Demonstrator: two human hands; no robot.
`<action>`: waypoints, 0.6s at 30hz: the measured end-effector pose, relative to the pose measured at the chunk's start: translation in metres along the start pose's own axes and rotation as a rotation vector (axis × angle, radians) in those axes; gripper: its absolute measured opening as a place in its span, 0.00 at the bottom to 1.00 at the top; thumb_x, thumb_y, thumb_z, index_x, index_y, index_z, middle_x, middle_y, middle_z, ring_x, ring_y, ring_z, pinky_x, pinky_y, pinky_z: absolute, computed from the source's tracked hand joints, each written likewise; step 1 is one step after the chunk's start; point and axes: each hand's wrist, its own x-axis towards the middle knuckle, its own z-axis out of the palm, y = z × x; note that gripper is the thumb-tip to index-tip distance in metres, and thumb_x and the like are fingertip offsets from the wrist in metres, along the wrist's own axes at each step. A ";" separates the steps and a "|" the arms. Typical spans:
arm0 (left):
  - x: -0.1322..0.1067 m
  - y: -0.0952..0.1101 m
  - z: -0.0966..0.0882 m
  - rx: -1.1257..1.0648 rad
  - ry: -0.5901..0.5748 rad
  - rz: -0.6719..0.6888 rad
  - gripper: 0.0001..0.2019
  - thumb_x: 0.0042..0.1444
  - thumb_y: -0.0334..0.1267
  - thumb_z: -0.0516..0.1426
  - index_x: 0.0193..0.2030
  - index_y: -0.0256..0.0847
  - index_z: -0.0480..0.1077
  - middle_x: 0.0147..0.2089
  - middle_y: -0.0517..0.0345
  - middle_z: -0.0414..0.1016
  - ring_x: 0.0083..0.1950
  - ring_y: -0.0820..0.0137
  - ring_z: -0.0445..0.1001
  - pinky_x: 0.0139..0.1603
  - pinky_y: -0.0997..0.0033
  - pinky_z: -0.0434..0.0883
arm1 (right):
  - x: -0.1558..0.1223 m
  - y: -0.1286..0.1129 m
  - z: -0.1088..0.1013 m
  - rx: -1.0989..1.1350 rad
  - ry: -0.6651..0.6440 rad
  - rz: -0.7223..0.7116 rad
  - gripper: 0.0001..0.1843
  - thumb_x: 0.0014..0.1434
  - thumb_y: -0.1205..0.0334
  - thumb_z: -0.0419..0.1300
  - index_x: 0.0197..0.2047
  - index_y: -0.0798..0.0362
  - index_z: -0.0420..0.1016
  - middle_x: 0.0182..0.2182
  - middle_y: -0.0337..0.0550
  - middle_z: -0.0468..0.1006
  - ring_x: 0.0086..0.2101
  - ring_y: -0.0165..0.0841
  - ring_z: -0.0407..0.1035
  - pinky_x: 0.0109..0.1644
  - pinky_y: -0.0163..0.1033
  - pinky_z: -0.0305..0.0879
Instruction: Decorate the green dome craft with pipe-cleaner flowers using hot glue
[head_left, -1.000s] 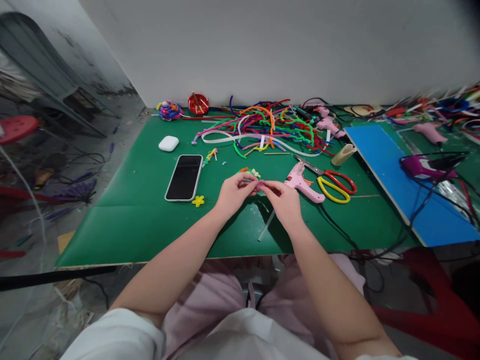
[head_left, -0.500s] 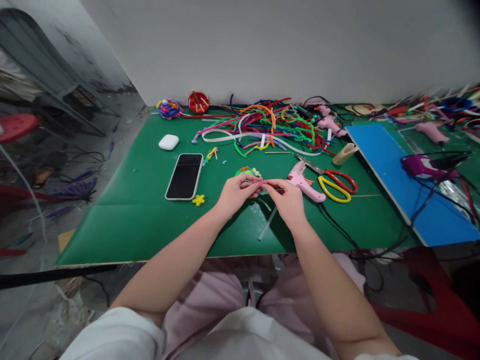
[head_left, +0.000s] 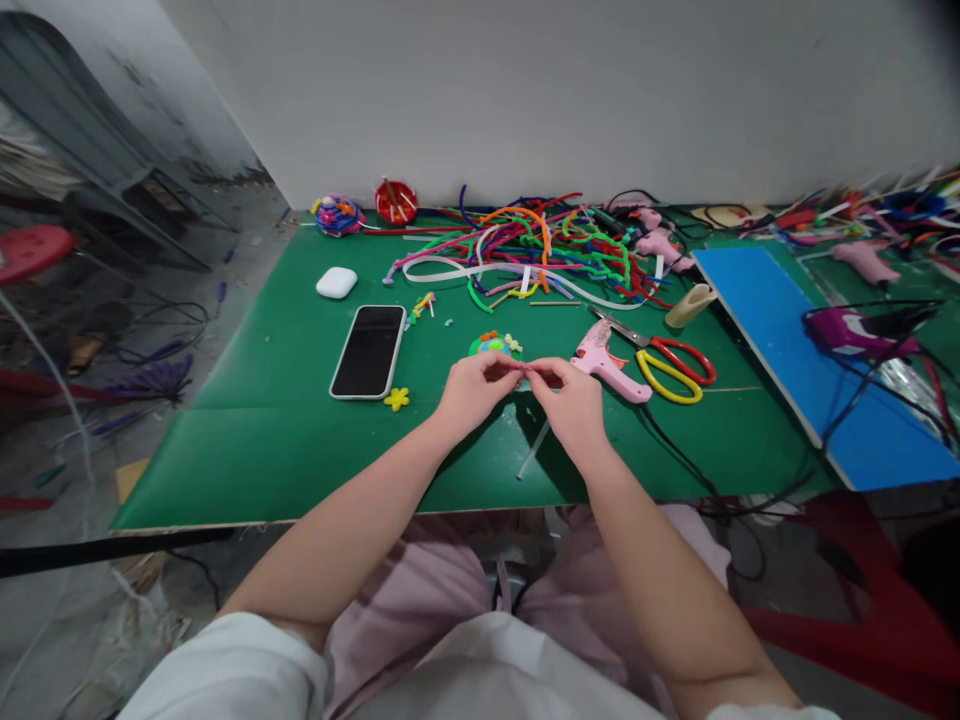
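My left hand (head_left: pixel 478 390) and my right hand (head_left: pixel 568 398) meet over the green table, thumbs and fingers pinched. Between the fingertips is a small piece of pink pipe cleaner (head_left: pixel 526 367), mostly hidden by them. Just behind my left hand lies a round green and blue pipe-cleaner piece (head_left: pixel 495 346) with orange and yellow bits. A pink glue gun (head_left: pixel 609 365) rests right of my right hand. Its clear glue stick (head_left: pixel 533 452) seems to stick out below that hand. A yellow pipe-cleaner flower (head_left: pixel 397 399) lies farther left.
Left are a phone (head_left: pixel 369 352) and a white earbud case (head_left: pixel 337 283). Red and yellow-handled scissors (head_left: pixel 667 368) lie beyond the glue gun. Tangled pipe cleaners (head_left: pixel 525 250) fill the back. A blue board (head_left: pixel 817 350) with cables and a purple tool (head_left: pixel 855 332) lies at right.
The fingertips have closed in over the pink pipe cleaner, so less of it shows. More of the round green and blue piece is visible behind my left hand.
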 end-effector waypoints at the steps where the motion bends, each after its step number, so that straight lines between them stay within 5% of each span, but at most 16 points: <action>1: 0.000 0.000 0.000 -0.016 -0.004 -0.011 0.07 0.46 0.36 0.59 0.32 0.37 0.72 0.29 0.57 0.75 0.32 0.72 0.74 0.37 0.69 0.72 | 0.000 0.000 0.001 -0.028 0.002 -0.018 0.09 0.53 0.64 0.54 0.33 0.53 0.75 0.29 0.41 0.78 0.29 0.32 0.72 0.37 0.37 0.67; 10: -0.001 0.002 0.005 -0.128 0.016 -0.089 0.07 0.44 0.36 0.59 0.30 0.36 0.71 0.27 0.59 0.74 0.30 0.73 0.73 0.36 0.68 0.72 | -0.004 0.003 0.006 -0.263 0.044 -0.154 0.10 0.55 0.64 0.51 0.35 0.53 0.74 0.31 0.45 0.77 0.33 0.35 0.70 0.40 0.41 0.64; 18: 0.001 0.004 0.004 -0.218 -0.004 -0.086 0.09 0.46 0.37 0.58 0.33 0.36 0.71 0.30 0.58 0.75 0.33 0.72 0.74 0.39 0.67 0.72 | 0.001 0.004 0.002 0.006 0.055 -0.056 0.10 0.54 0.61 0.55 0.37 0.53 0.75 0.34 0.43 0.78 0.34 0.33 0.72 0.41 0.39 0.68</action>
